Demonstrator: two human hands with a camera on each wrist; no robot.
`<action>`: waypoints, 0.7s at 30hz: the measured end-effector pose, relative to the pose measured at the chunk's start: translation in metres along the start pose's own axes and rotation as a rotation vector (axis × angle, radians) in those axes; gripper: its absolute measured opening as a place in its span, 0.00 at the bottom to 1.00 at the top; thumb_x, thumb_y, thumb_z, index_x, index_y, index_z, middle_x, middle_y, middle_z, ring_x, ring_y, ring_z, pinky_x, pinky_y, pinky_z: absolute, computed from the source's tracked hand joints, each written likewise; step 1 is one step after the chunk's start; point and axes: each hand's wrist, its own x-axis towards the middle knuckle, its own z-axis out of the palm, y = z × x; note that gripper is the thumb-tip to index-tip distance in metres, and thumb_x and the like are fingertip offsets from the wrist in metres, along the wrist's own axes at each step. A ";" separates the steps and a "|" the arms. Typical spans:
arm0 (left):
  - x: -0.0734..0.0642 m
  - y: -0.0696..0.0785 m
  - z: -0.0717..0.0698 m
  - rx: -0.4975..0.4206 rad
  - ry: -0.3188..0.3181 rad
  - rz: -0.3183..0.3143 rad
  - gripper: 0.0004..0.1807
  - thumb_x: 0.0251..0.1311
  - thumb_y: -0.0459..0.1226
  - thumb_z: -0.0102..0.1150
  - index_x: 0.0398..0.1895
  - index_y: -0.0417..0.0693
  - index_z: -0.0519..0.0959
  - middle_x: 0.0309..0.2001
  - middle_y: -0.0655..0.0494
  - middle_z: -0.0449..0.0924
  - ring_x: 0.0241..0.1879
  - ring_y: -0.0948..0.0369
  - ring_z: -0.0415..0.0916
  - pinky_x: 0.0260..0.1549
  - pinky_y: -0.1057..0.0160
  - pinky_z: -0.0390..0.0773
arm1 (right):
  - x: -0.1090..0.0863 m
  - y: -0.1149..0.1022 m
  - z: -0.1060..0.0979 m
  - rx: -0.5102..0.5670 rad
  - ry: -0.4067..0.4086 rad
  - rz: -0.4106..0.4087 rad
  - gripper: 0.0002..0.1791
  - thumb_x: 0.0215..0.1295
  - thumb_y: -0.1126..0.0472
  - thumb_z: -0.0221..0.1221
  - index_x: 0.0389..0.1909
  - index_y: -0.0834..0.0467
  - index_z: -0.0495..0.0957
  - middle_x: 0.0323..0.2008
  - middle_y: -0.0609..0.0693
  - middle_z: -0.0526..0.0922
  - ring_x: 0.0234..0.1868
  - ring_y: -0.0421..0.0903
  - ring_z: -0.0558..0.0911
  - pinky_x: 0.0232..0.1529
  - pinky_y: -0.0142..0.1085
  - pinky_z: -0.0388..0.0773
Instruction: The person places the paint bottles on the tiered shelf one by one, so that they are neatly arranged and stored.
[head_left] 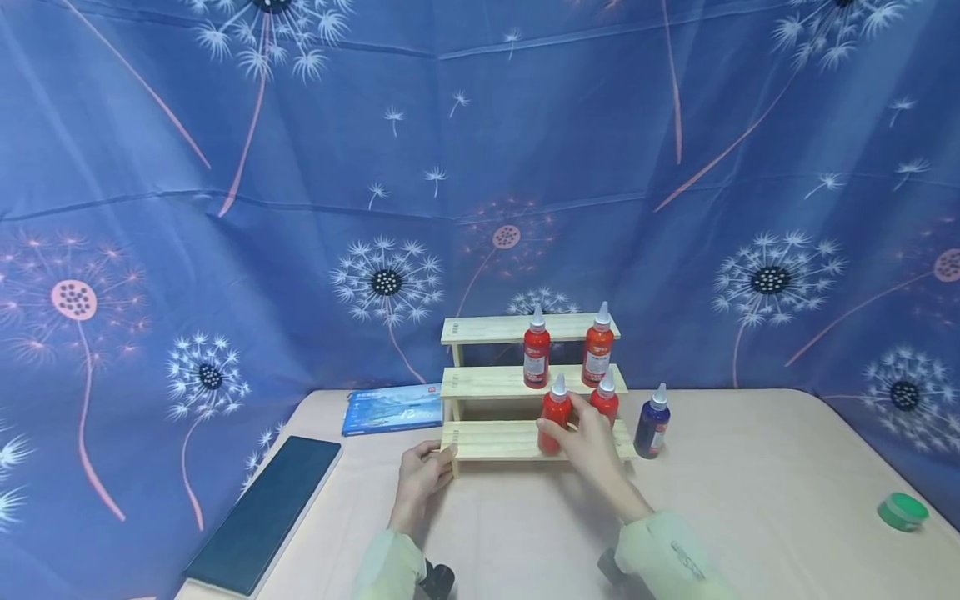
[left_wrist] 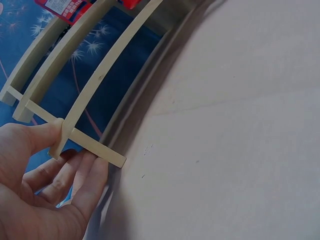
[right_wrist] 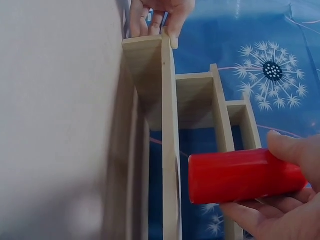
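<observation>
Two hands work at a small three-tier wooden step shelf point(head_left: 525, 383) standing on a beige table point(head_left: 750, 500), against a blue cloth backdrop point(head_left: 225, 167) printed with dandelions. The right hand point(head_left: 588, 442) has its fingers and thumb curled around a red paint bottle point(head_left: 556, 417) with a white nozzle, held upright on the shelf's lowest step; the right wrist view shows the bottle's red body point(right_wrist: 240, 175) clasped in that hand. The left hand point(head_left: 422, 471) pinches the left end of the lowest step, thumb on top and fingers beneath, as the left wrist view shows point(left_wrist: 40, 175). A second red bottle point(head_left: 604, 400) stands just beside the held one on the same step. Two more red bottles point(head_left: 536, 354) point(head_left: 597, 350) stand on the middle step. A dark blue bottle point(head_left: 652, 425) stands on the table just right of the shelf. Left of the shelf lie a blue box point(head_left: 392, 408) and a dark tablet point(head_left: 262, 512). A green lid point(head_left: 902, 511) lies well to the shelf's right.
</observation>
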 end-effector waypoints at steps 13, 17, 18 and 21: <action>0.000 0.000 0.001 -0.003 -0.011 -0.009 0.22 0.62 0.35 0.62 0.54 0.28 0.74 0.38 0.44 0.85 0.43 0.49 0.84 0.46 0.53 0.84 | 0.007 0.006 0.004 -0.042 0.006 0.023 0.31 0.57 0.63 0.69 0.62 0.64 0.72 0.53 0.63 0.81 0.56 0.59 0.79 0.58 0.51 0.76; 0.000 0.001 0.001 0.007 -0.004 -0.004 0.22 0.62 0.35 0.62 0.54 0.28 0.74 0.39 0.43 0.85 0.43 0.49 0.85 0.46 0.53 0.84 | 0.009 0.006 0.004 -0.059 0.005 0.016 0.30 0.56 0.63 0.70 0.60 0.64 0.73 0.51 0.62 0.82 0.55 0.59 0.80 0.58 0.51 0.77; 0.000 0.001 0.001 0.007 -0.004 -0.005 0.22 0.62 0.35 0.62 0.54 0.28 0.74 0.39 0.43 0.85 0.42 0.49 0.85 0.46 0.52 0.84 | 0.009 0.006 0.004 -0.064 0.004 0.013 0.30 0.56 0.63 0.70 0.59 0.64 0.73 0.51 0.62 0.83 0.54 0.59 0.80 0.58 0.51 0.78; -0.001 0.001 0.000 0.001 -0.010 -0.013 0.22 0.63 0.35 0.62 0.55 0.28 0.73 0.38 0.45 0.85 0.42 0.50 0.85 0.47 0.53 0.84 | 0.009 0.007 0.005 -0.076 0.001 0.010 0.29 0.56 0.63 0.70 0.59 0.64 0.74 0.50 0.62 0.83 0.54 0.59 0.81 0.57 0.51 0.78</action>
